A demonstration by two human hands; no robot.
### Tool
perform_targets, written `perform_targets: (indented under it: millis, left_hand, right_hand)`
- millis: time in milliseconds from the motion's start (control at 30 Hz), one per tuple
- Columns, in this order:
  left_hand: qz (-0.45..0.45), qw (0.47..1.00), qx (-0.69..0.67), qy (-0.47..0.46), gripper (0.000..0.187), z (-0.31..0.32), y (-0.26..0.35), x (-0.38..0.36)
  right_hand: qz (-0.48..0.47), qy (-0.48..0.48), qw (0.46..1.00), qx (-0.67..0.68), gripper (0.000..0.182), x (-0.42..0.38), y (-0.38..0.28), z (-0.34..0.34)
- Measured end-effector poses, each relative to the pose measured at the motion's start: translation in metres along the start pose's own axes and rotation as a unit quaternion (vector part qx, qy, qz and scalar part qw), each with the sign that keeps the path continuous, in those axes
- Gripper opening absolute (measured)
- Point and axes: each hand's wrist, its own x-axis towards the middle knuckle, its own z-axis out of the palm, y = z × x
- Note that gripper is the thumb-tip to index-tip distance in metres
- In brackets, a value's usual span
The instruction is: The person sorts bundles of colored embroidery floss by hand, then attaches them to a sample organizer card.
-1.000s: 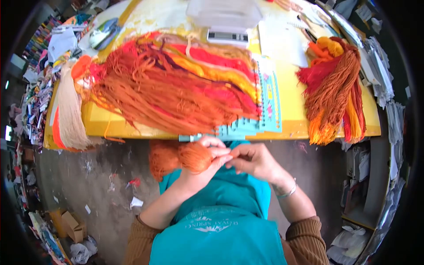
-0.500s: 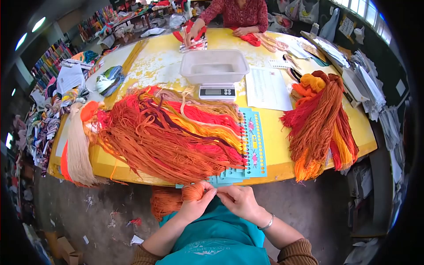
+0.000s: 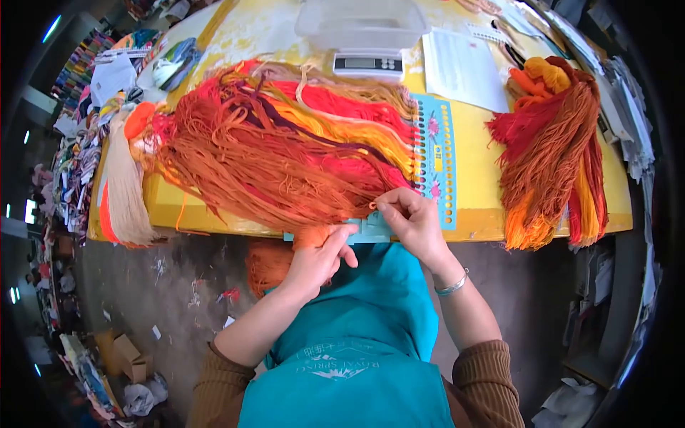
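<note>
Okay, the left hand (image 3: 321, 258) is loosely curled with an orange skein (image 3: 312, 237) held in it, fingers a bit apart, right at the table's near edge. The right hand (image 3: 416, 225) is pinching one small orange thread end (image 3: 373, 205) between thumb and fingertip, over the teal cards. There's one bracelet (image 3: 452, 284) on that wrist.

What's in the way: one big thread pile (image 3: 278, 150) in reds, rusts and yellows covers part of the top teal card (image 3: 437, 160). At least one more card (image 3: 371, 230) pokes out lower down, partly behind the hands, so I can't tell the total.

Also around: one scale (image 3: 368, 65), one clear tub (image 3: 360, 25) just beyond it, a printed sheet (image 3: 464, 68) to the right, one mixed bundle (image 3: 553, 157) over the right side, and one cream bundle (image 3: 125, 185) at the left.
</note>
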Motion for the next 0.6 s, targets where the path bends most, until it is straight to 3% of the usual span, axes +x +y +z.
perform_targets:
  millis: [167,333,600]
  left_hand:
    - [-0.036,0.999,-0.006,0.005,0.031,0.009,0.008,0.006]
    - [-0.042,0.998,-0.032,0.019,0.015,0.028,0.017,0.012]
    - [0.065,0.995,0.04,0.06,0.009,0.013,0.011,0.013]
  right_hand:
    - [-0.01,-0.006,1.0,-0.029,0.008,-0.002,-0.004,-0.003]
    - [-0.018,-0.012,1.0,-0.012,0.009,-0.002,-0.002,-0.004]
    - [-0.01,-0.048,0.999,-0.016,0.007,-0.002,-0.007,-0.006]
